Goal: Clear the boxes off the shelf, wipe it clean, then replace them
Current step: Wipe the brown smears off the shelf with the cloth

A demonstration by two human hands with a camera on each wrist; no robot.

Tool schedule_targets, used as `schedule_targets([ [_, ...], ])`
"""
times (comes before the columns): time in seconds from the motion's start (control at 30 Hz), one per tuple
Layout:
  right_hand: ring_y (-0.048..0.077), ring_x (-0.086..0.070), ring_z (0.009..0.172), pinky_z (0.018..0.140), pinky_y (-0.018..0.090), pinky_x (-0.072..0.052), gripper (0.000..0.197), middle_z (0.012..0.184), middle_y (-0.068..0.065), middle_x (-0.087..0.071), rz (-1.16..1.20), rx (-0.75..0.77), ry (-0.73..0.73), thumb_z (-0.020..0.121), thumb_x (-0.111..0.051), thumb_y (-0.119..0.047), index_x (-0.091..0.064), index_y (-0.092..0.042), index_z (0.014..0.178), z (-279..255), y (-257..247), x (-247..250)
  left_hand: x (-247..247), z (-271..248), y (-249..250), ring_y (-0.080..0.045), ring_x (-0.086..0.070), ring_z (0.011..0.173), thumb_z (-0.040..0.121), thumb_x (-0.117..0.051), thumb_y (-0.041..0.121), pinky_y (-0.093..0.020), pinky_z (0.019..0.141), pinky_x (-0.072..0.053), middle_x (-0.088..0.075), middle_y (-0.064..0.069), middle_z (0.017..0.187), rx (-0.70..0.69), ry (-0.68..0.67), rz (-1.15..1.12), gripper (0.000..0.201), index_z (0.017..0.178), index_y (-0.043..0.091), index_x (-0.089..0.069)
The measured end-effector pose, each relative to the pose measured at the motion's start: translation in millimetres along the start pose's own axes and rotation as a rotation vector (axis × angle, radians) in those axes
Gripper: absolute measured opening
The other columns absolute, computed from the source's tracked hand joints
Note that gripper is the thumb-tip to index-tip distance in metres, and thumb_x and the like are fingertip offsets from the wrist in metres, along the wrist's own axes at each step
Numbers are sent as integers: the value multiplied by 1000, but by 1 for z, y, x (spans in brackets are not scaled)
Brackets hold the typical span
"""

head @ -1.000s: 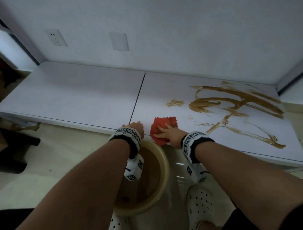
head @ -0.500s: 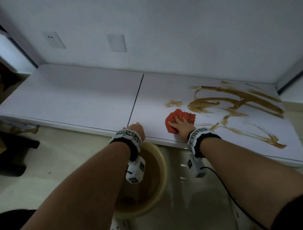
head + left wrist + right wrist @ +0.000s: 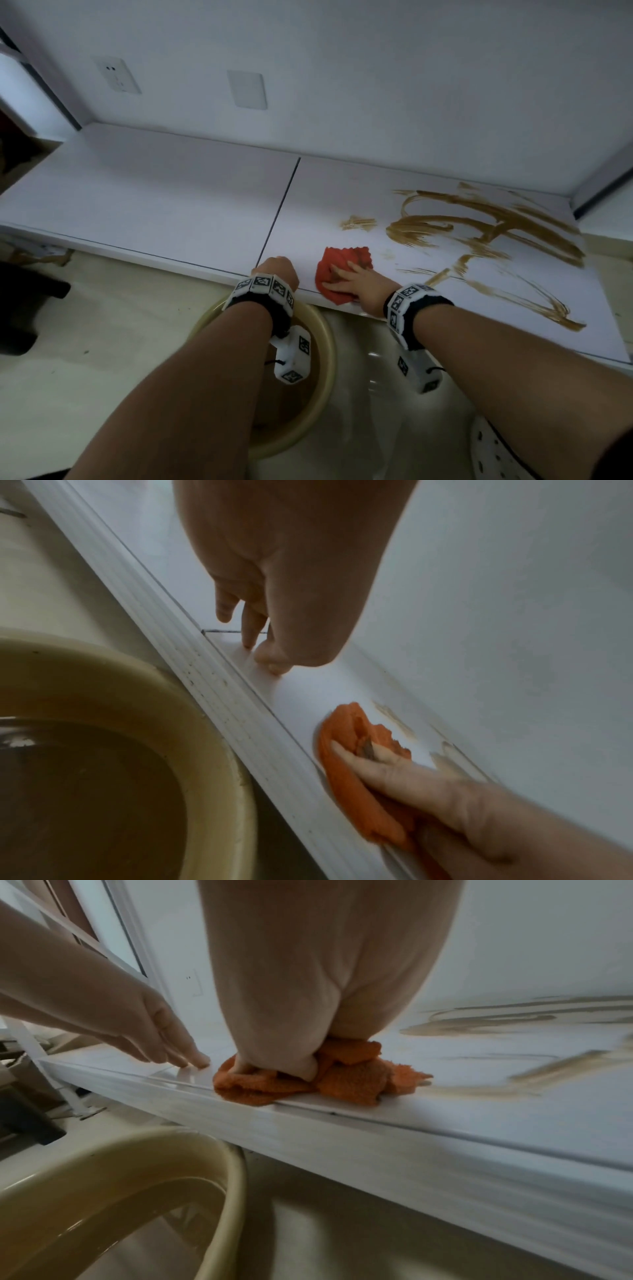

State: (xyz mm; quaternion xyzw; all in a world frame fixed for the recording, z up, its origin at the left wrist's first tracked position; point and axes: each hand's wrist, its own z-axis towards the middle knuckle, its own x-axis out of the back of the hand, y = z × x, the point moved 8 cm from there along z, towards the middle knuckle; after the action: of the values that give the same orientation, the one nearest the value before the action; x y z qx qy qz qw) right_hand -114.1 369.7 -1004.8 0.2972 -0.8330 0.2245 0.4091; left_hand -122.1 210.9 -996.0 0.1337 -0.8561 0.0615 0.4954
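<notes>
From the head view, a white shelf [image 3: 171,205] runs along the wall. No boxes are on it. Brown smears [image 3: 486,233] cover its right part. The right hand [image 3: 356,284] lies flat on a red cloth [image 3: 342,263] at the front edge of the shelf, with its fingers [image 3: 337,274] straight and spread, pressing the cloth down. The cloth sits just left of the smears. The left hand [image 3: 277,270] rests on the shelf edge just beside the cloth, by the dark seam [image 3: 281,205] between the two shelf boards. A tan basin [image 3: 322,342] stands on the floor under both wrists. A white shoe [image 3: 493,448] shows at the bottom right.

From the left wrist view, the left hand [image 3: 284,588] points down and its fingers [image 3: 270,658] are straight, with the tips touching the shelf [image 3: 479,615] near the seam. They hold nothing. The right hand [image 3: 462,804] presses the cloth [image 3: 346,764], which looks orange here, against the shelf edge. The basin [image 3: 219,750] holds brown water [image 3: 85,804].

From the right wrist view, the right hand [image 3: 318,974] pushes down on the bunched cloth [image 3: 352,1080] right at the front edge of the shelf [image 3: 377,1150]. Its fingers are mostly hidden in the cloth. The left hand [image 3: 130,1015] touches the shelf just left of the cloth with straight fingers [image 3: 192,1053]. Smears [image 3: 514,1020] lie to the right. The basin [image 3: 212,1150] rim is below.
</notes>
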Motion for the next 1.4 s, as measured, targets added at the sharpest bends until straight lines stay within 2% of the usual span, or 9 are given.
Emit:
schedule_targets([
  [0.07,31,1,146,119,50,-8,64,159,-2,5,37,-22,40,98,-42,-14,-12,-40,148,-4,8,-3,-2,0,-1,-25,-62,91,91,-43,8,-30,77,-48,-61,-9,93,19,2,-24,22,72,6,-54],
  [0.17,32,2,146,119,49,-7,68,159,1,5,104,-108,47,96,-42,-10,-10,-39,148,-8,25,-4,-5,-6,3,-26,-62,103,91,-41,8,-32,81,-48,-65,-12,111,16,15,-5,25,104,2,-62],
  [0.37,34,4,146,118,53,-5,75,159,3,9,193,-232,15,93,-39,-1,-8,-39,149,-10,47,-3,-12,-19,36,-25,-56,114,92,-38,10,-34,94,-44,-59,-8,123,-56,63,-27,31,116,8,-59],
  [0.5,34,3,146,118,53,-10,71,159,2,7,98,-151,2,95,-40,-5,-9,-39,149,-13,36,-8,-14,-29,62,-25,-55,115,92,-38,9,-34,97,-45,-57,-8,125,-105,106,-54,32,118,8,-56],
  [0.63,32,3,146,117,51,-11,75,159,0,8,-40,-2,-48,94,-41,0,-8,-40,148,-30,21,-20,-14,-31,80,-23,-45,128,96,-36,12,-39,106,-39,-33,-2,148,-145,112,-114,41,137,13,-40],
  [0.8,31,2,146,119,49,-11,71,159,-1,5,-35,55,-53,95,-40,-1,-11,-38,148,-54,42,-29,-25,-41,101,-23,-49,124,92,-39,8,-39,102,-43,-40,-2,143,-176,51,-28,41,133,14,-43],
  [1.03,30,2,146,118,49,-6,71,159,2,6,112,-142,12,95,-34,1,-10,-38,148,-75,108,-24,-35,-41,108,-26,-41,128,91,-39,7,-43,102,-43,-32,-5,146,-159,-43,110,50,141,11,-32],
  [1.2,32,5,146,118,52,-5,75,159,3,7,111,-159,3,93,-33,4,-7,-40,148,-48,99,-16,-35,-41,110,-27,-43,126,91,-38,6,-44,100,-45,-35,-7,143,-147,-41,121,49,139,10,-33],
  [1.4,32,2,146,117,52,-5,72,159,-2,4,14,-2,45,94,-34,3,-14,-41,148,-33,58,-10,-25,-40,109,-25,-55,116,94,-35,11,-40,99,-47,-55,-8,127,-116,-57,104,48,141,16,-37],
])
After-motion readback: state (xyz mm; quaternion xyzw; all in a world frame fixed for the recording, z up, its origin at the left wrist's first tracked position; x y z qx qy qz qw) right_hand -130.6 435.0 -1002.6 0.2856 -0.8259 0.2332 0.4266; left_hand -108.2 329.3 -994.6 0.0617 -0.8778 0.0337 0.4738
